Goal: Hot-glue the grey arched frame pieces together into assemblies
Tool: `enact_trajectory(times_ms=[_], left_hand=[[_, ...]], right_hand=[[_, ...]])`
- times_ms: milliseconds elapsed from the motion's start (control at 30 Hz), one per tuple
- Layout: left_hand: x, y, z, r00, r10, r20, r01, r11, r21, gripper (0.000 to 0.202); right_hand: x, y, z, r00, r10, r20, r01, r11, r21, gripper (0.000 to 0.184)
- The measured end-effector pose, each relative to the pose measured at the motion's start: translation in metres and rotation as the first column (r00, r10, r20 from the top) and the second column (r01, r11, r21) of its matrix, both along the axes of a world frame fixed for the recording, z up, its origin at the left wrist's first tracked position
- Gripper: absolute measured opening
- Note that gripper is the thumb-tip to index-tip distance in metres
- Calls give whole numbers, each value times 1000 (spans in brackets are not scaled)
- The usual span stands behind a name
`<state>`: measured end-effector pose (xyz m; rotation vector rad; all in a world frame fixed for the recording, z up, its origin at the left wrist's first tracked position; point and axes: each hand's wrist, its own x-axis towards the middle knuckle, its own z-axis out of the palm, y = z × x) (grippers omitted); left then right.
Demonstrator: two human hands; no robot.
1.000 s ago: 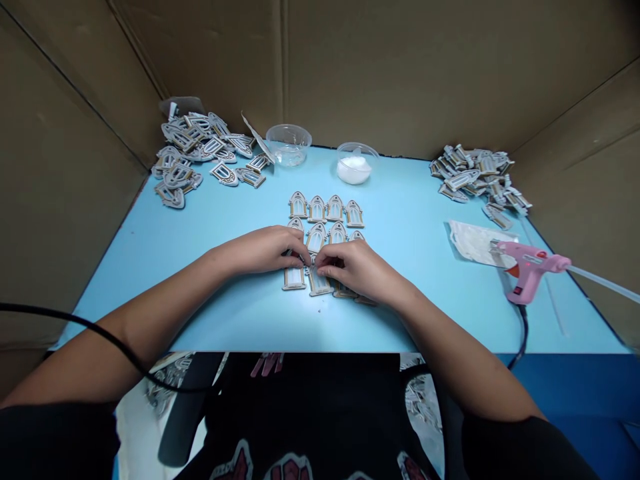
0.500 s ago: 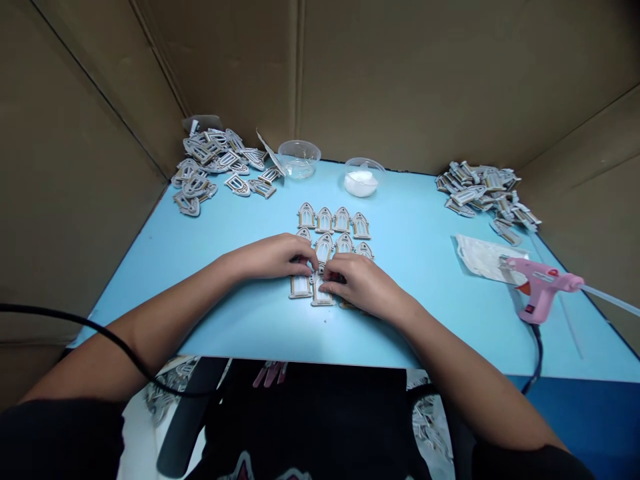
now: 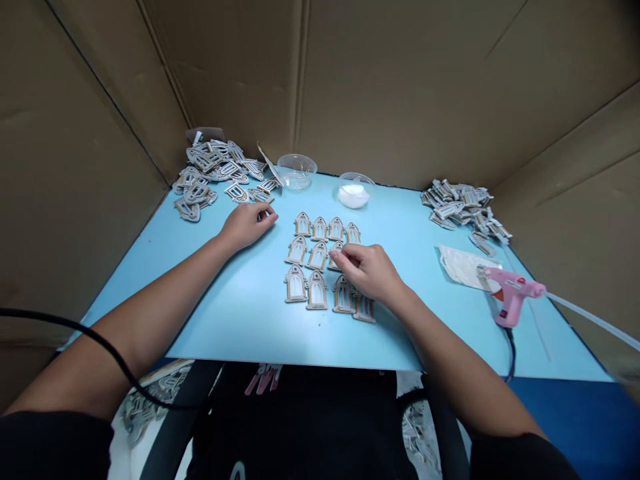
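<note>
Several small arch-shaped window pieces [image 3: 317, 255], pale with tan edges, lie in three rows on the light blue table. My left hand [image 3: 246, 225] is left of the rows, near the loose pile, with its fingers loosely bent and apart and nothing visible in them. Over the right side of the rows is my right hand [image 3: 369, 269], its fingers curled in and the thumb lying along them. It covers parts of the middle and front rows. Whatever it may hold is hidden.
A heap of similar pieces [image 3: 215, 163] lies at the back left, another heap [image 3: 463, 203] at the back right. Two clear tubs stand behind the rows, one [image 3: 297, 175] and another with white contents [image 3: 354, 193]. A pink glue gun [image 3: 515, 291] rests by a white packet [image 3: 460, 265]. Cardboard walls surround the table.
My left hand has left the rows and moved left and away from me, toward the back-left pile. My right hand has shifted slightly right, uncovering front-row pieces. The view has shifted a little.
</note>
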<state>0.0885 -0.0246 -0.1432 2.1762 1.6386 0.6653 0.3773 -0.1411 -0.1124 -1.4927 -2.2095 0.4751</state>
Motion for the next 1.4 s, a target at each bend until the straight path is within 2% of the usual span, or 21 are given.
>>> enact_trajectory(times_ms=[67,133,167,233,300,400,600,733,867,1033,1167,1300,1400], left_hand=[[1,2,-6,1000,5,30,-5,1000,-10,31],[2,2,-10,999,-3,54,4,1000,-16,33],[2,2,-10,998,-8,63,9,1000,-20,33],[3,2,-10,997,-15,77,17,1000,-26,33],[2,2,-9,996,-18,84,21,999,-31,33],[1,1,-8,996,-29,85,32,999,-33,33],[0,1,-9,996,-57,68,59,998,-29,30],[-1,1,-9,996,-65,68,67,997,-30,31],[-2,1,-10,994,-75,84,77,997,-25,31],[1,-2,-10,989,-89,117,91,996,-9,34],[5,-6,-8,984,-123,132,124,992,2,35],[8,-11,-4,976,-146,159,145,989,17,35],[17,-22,2,960,-189,206,185,982,38,36]], right_hand=[[14,18,4,990,-37,139,28,997,66,46],[33,49,11,952,-161,260,110,974,199,42],[42,68,15,932,-238,273,168,952,257,38],[59,112,24,905,-340,255,265,921,286,26],[70,152,29,888,-364,281,304,923,234,19],[74,194,29,889,-327,320,299,945,132,22],[55,228,12,895,-272,355,283,959,20,13],[48,234,10,913,-250,321,262,965,4,13],[53,224,20,939,-264,218,257,964,63,11],[66,194,31,939,-342,41,329,926,183,22],[73,173,32,920,-386,-70,391,894,218,18],[69,153,29,912,-367,-181,400,895,199,15],[54,121,22,912,-311,-267,360,918,163,19]])
